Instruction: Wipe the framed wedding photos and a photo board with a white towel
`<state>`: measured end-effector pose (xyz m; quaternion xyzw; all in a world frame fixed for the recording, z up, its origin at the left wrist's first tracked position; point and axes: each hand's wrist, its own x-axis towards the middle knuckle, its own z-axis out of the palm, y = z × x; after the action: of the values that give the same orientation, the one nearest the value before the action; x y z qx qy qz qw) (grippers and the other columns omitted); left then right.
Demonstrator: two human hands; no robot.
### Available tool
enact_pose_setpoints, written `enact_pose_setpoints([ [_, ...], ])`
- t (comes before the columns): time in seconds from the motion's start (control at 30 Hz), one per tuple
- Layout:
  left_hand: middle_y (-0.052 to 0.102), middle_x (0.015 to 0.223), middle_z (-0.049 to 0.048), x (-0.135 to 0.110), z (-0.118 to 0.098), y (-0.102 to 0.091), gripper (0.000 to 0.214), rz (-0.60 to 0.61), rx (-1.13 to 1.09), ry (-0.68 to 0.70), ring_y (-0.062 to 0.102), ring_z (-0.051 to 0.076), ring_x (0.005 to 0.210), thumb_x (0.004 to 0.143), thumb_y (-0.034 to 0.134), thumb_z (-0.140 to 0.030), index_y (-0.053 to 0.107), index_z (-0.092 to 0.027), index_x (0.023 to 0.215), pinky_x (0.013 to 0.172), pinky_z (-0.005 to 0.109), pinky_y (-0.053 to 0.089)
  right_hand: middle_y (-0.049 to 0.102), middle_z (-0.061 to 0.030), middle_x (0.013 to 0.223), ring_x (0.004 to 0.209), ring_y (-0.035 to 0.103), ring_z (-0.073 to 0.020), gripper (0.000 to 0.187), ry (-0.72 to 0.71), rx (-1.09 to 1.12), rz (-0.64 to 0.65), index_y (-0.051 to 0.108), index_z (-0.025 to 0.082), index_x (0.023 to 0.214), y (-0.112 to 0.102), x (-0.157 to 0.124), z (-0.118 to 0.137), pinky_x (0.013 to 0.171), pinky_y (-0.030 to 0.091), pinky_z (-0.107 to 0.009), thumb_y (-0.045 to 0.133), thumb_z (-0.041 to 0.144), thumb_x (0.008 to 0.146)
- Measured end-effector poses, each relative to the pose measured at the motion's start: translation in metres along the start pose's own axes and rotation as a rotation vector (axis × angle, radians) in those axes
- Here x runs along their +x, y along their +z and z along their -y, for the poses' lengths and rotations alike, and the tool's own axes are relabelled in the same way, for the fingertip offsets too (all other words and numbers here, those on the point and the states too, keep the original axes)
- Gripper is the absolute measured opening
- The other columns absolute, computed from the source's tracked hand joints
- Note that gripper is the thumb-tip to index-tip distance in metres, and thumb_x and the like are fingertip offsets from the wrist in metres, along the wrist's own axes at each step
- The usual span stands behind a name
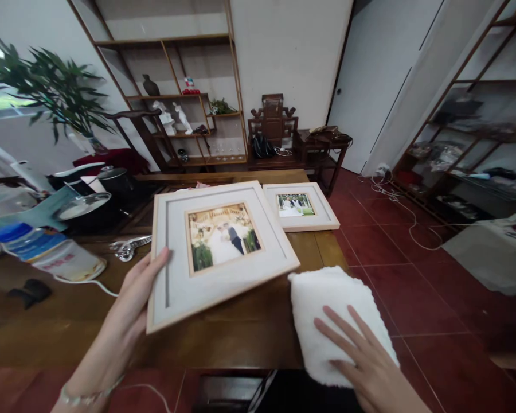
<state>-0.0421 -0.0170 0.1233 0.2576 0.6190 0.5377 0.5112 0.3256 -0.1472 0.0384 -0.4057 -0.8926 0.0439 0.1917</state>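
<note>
White, fluffy square cloth point(316, 298), head view: it lies at the brown wooden table's point(241, 330) right edge, under the right hand point(361, 350), back of hand up, fingers spread. The left hand point(137, 287), well apart from it, is clamped on the left side of a large, pale-wood, white-matted framed photograph point(223, 244), thumb on the front, forearm rising from lower left. The photograph is held tilted over the table. A smaller, white-matted framed picture point(298, 205) lies just behind.
</note>
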Motion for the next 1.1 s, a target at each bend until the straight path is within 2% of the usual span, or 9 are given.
enact_pose_setpoints([
  [0.13, 0.075, 0.068, 0.0010, 0.032, -0.028, 0.030, 0.025, 0.075, -0.067, 0.099, 0.074, 0.019, 0.070, 0.094, 0.046, -0.012, 0.066, -0.016, 0.109, 0.066, 0.028, 0.062, 0.044, -0.0040, 0.145, 0.136, 0.033, -0.0297, 0.026, 0.120, 0.363, 0.237, 0.069, 0.029, 0.106, -0.026, 0.032, -0.007, 0.109, 0.027, -0.061, 0.055, 0.020, 0.086],
  [0.2, 0.076, 0.072, 0.0048, 0.051, -0.033, 0.055, 0.023, 0.109, -0.125, 0.094, 0.074, 0.020, 0.071, 0.091, 0.052, -0.011, 0.065, -0.012, 0.109, 0.070, 0.031, 0.063, 0.055, -0.0049, 0.136, 0.129, 0.044, -0.0263, 0.023, 0.256, 0.573, 0.132, 0.070, 0.030, 0.106, -0.043, 0.057, -0.032, 0.107, 0.036, -0.052, 0.053, 0.033, 0.090],
  [0.3, 0.076, 0.078, 0.0092, 0.079, -0.033, 0.099, 0.026, 0.251, -0.174, 0.074, 0.074, 0.022, 0.072, 0.089, 0.055, -0.013, 0.063, -0.007, 0.113, 0.074, 0.034, 0.062, 0.065, -0.0105, 0.123, 0.116, 0.058, -0.0270, 0.039, 0.647, 0.767, -0.283, 0.062, 0.024, 0.119, -0.062, 0.103, -0.084, 0.094, 0.049, -0.046, 0.047, 0.047, 0.092],
  [0.4, 0.075, 0.082, 0.0127, 0.104, -0.026, 0.147, 0.028, 0.427, -0.005, 0.073, 0.074, 0.024, 0.076, 0.091, 0.054, -0.022, 0.063, -0.005, 0.111, 0.077, 0.037, 0.061, 0.070, -0.0148, 0.106, 0.090, 0.069, -0.0281, 0.057, 0.864, 1.044, -0.269, 0.057, 0.018, 0.119, -0.069, 0.145, -0.134, 0.065, 0.057, -0.040, 0.031, 0.061, 0.092],
  [0.53, 0.075, 0.080, 0.0135, 0.131, -0.013, 0.198, 0.027, 0.504, 0.214, 0.162, 0.073, 0.024, 0.079, 0.088, 0.058, -0.027, 0.065, -0.006, 0.103, 0.077, 0.036, 0.059, 0.069, -0.0129, 0.093, 0.071, 0.066, -0.0231, 0.046, 1.005, 0.805, -0.313, 0.059, 0.014, 0.107, -0.062, 0.174, -0.183, 0.046, 0.050, -0.029, 0.052, 0.054, 0.086],
  [0.6, 0.075, 0.084, 0.0137, 0.143, -0.007, 0.213, 0.024, 0.515, 0.299, 0.210, 0.072, 0.024, 0.083, 0.082, 0.065, -0.028, 0.067, -0.007, 0.095, 0.079, 0.033, 0.057, 0.067, -0.0123, 0.096, 0.073, 0.064, -0.0226, 0.039, 1.043, 0.690, -0.329, 0.058, 0.013, 0.107, -0.055, 0.179, -0.204, 0.048, 0.050, -0.029, 0.059, 0.045, 0.085],
  [0.67, 0.074, 0.088, 0.0135, 0.155, -0.003, 0.224, 0.021, 0.505, 0.413, 0.272, 0.071, 0.025, 0.087, 0.075, 0.072, -0.027, 0.068, -0.009, 0.086, 0.081, 0.033, 0.055, 0.064, -0.0109, 0.106, 0.084, 0.063, -0.0225, 0.034, 1.076, 0.575, -0.319, 0.058, 0.013, 0.112, -0.048, 0.180, -0.224, 0.062, 0.054, -0.034, 0.058, 0.039, 0.089],
  [0.77, 0.074, 0.088, 0.0144, 0.170, 0.003, 0.233, 0.018, 0.452, 0.618, 0.368, 0.068, 0.030, 0.093, 0.070, 0.074, -0.027, 0.068, -0.011, 0.075, 0.083, 0.036, 0.052, 0.058, -0.0085, 0.120, 0.099, 0.060, -0.0228, 0.033, 1.101, 0.402, -0.280, 0.056, 0.017, 0.120, -0.039, 0.180, -0.248, 0.082, 0.052, -0.043, 0.057, 0.035, 0.091],
  [1.1, 0.068, 0.096, 0.0215, 0.182, 0.029, 0.240, 0.025, 0.280, 1.065, 0.625, 0.059, 0.035, 0.105, 0.082, 0.055, -0.030, 0.067, -0.008, 0.080, 0.096, 0.043, 0.040, 0.058, -0.0095, 0.117, 0.101, 0.058, -0.0235, 0.027, 0.978, 0.083, -0.195, 0.060, 0.016, 0.111, -0.014, 0.181, -0.267, 0.087, 0.049, -0.043, 0.056, 0.033, 0.091],
])
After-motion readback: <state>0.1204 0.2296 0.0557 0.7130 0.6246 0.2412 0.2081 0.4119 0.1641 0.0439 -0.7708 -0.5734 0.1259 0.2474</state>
